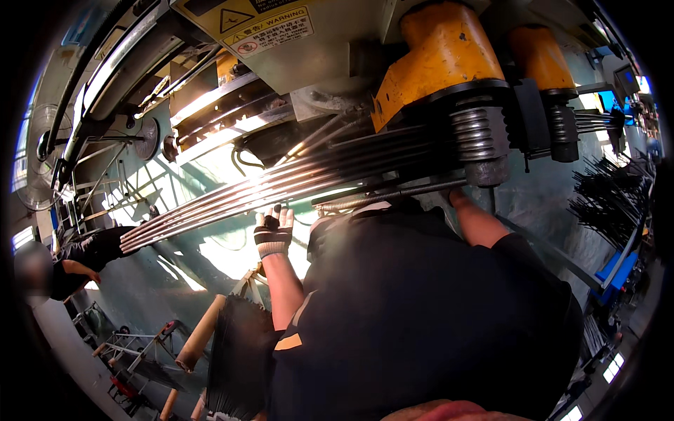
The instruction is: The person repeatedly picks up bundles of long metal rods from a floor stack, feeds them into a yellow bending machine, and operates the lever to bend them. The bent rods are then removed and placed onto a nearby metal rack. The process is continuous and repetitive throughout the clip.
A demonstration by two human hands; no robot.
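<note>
Several long metal rods (232, 195) run side by side from 9 o'clock toward 1 o'clock, reaching under an orange machine housing (442, 52). Just below them, left of centre toward 9 o'clock, the gloved left hand (273, 230) points its fingers upward, slightly spread; whether they touch the rods I cannot tell. Toward 3 o'clock, the right hand (458, 199) is mostly hidden near a thin spring (393, 196), so its grip cannot be told. Another person (70, 277) is between 8 and 9 o'clock, near the rods' far ends.
</note>
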